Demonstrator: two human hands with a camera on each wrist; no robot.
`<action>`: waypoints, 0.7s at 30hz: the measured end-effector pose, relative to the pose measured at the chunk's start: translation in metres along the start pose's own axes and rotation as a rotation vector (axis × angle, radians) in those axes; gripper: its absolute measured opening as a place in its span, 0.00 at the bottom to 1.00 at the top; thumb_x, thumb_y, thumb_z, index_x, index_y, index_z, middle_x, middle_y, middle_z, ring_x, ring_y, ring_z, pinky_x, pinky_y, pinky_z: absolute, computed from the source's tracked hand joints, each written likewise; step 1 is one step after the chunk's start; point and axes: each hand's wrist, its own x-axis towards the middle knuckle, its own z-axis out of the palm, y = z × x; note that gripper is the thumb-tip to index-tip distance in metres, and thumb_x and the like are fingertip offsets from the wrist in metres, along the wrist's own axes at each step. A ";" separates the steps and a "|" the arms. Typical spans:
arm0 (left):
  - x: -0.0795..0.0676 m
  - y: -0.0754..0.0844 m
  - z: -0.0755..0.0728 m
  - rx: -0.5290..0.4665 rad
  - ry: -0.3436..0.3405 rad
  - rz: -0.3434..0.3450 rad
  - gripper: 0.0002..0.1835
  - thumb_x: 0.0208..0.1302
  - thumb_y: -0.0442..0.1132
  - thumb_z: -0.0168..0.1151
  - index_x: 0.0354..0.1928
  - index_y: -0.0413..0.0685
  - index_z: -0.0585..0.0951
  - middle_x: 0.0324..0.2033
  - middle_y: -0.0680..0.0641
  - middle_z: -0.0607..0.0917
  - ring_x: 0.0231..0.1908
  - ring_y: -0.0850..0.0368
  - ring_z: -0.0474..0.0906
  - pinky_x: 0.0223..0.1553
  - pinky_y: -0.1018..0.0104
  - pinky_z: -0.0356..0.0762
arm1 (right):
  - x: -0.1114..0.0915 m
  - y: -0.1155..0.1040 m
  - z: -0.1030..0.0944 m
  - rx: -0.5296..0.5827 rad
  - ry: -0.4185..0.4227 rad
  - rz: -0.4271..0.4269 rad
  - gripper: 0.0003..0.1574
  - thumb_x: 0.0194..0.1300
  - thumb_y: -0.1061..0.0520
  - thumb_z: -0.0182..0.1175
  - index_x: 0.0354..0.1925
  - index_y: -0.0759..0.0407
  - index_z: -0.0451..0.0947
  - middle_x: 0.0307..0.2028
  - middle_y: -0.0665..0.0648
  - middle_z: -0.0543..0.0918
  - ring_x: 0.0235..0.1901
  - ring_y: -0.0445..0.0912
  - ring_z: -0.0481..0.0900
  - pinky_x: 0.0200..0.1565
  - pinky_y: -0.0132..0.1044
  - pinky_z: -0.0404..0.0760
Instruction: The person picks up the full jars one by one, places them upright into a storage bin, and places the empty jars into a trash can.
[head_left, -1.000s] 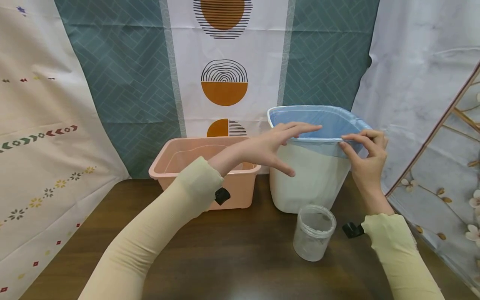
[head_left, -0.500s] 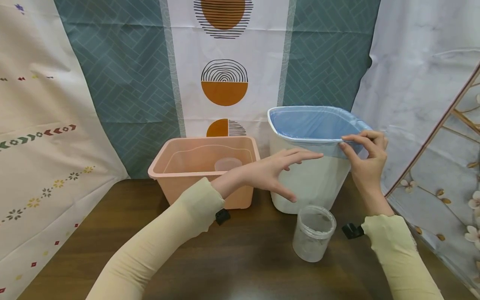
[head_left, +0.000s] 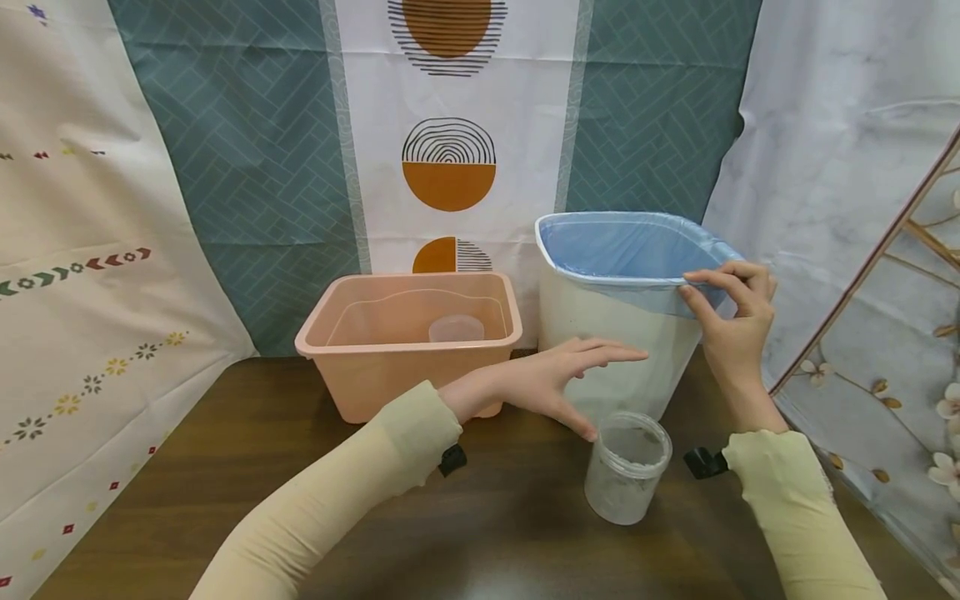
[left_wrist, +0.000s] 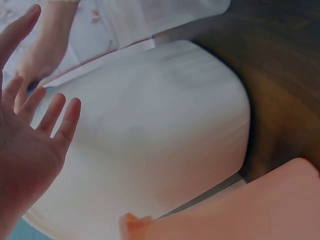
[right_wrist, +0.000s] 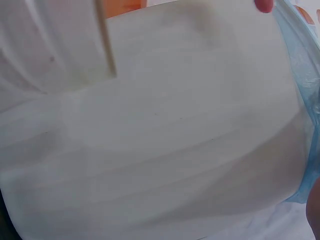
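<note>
In the head view my right hand (head_left: pixel 735 312) pinches the blue bin liner (head_left: pixel 637 246) at the front right of the rim of a white trash can (head_left: pixel 611 342). The liner is folded over that rim. My left hand (head_left: pixel 558 379) hovers in front of the can, fingers spread and thumb apart, holding nothing. Its thumb is close to the mouth of a clear plastic jar (head_left: pixel 628 475); whether they touch I cannot tell. The jar stands upright, without a lid. In the left wrist view the left hand (left_wrist: pixel 30 145) shows an empty palm beside the white can.
Left of the can stands a pink plastic basin (head_left: pixel 405 371) with a round translucent container (head_left: pixel 456 328) inside. Both large bins stand at the back of the dark wooden table (head_left: pixel 450 517). A patterned curtain (head_left: pixel 262 167) hangs right behind them.
My left hand has come down from in front of the trash can's rim toward the jar, uncovering the container in the basin. My right hand has stayed on the liner.
</note>
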 end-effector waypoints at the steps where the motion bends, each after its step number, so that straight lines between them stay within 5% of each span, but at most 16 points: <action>1: 0.000 -0.001 0.002 0.006 -0.005 0.003 0.57 0.51 0.46 0.78 0.78 0.55 0.53 0.77 0.53 0.55 0.72 0.60 0.53 0.67 0.59 0.65 | 0.000 0.000 0.000 0.002 0.001 0.001 0.09 0.53 0.68 0.71 0.36 0.69 0.87 0.39 0.32 0.73 0.47 0.35 0.64 0.58 0.33 0.56; 8: 0.001 -0.008 0.017 0.034 -0.033 0.012 0.56 0.51 0.47 0.78 0.78 0.54 0.53 0.77 0.52 0.56 0.74 0.59 0.52 0.73 0.63 0.54 | 0.001 -0.005 0.001 0.011 0.001 0.005 0.08 0.54 0.69 0.70 0.36 0.72 0.86 0.38 0.32 0.72 0.47 0.34 0.64 0.58 0.32 0.56; 21: 0.001 -0.018 0.041 0.031 -0.067 -0.047 0.54 0.53 0.49 0.76 0.77 0.57 0.55 0.76 0.54 0.57 0.74 0.60 0.52 0.74 0.63 0.53 | 0.000 0.000 0.001 0.004 0.000 -0.006 0.09 0.54 0.69 0.71 0.36 0.70 0.86 0.39 0.32 0.72 0.46 0.34 0.64 0.58 0.33 0.55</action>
